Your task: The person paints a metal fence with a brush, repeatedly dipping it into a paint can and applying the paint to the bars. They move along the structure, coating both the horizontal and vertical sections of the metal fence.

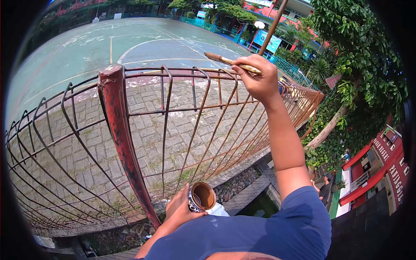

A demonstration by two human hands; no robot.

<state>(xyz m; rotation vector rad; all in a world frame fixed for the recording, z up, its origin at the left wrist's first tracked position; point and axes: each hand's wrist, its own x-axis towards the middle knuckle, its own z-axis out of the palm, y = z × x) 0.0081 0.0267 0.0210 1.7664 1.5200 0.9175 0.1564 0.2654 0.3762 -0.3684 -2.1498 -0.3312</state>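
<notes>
My right hand (258, 77) is raised at the top of the wire fence (201, 108), its fingers closed round the handle of a paintbrush (225, 60). The brush points left, its brown bristles over the top rail; whether they touch the wire I cannot tell. Low in the view, my left hand (178, 209) is wrapped round an open paint can (203, 196) with brown inside and brown on its rim. A red post (119, 130) with worn, dark patches stands left of the can. The wires near the post are dark, while those to the right look rusty brown.
Behind the fence lie grey paving (143, 143) and a green sports court (86, 52). A drain channel (262, 203) runs below the fence. At right are a leafy tree (338, 117), a red building (385, 160) and another person (324, 190).
</notes>
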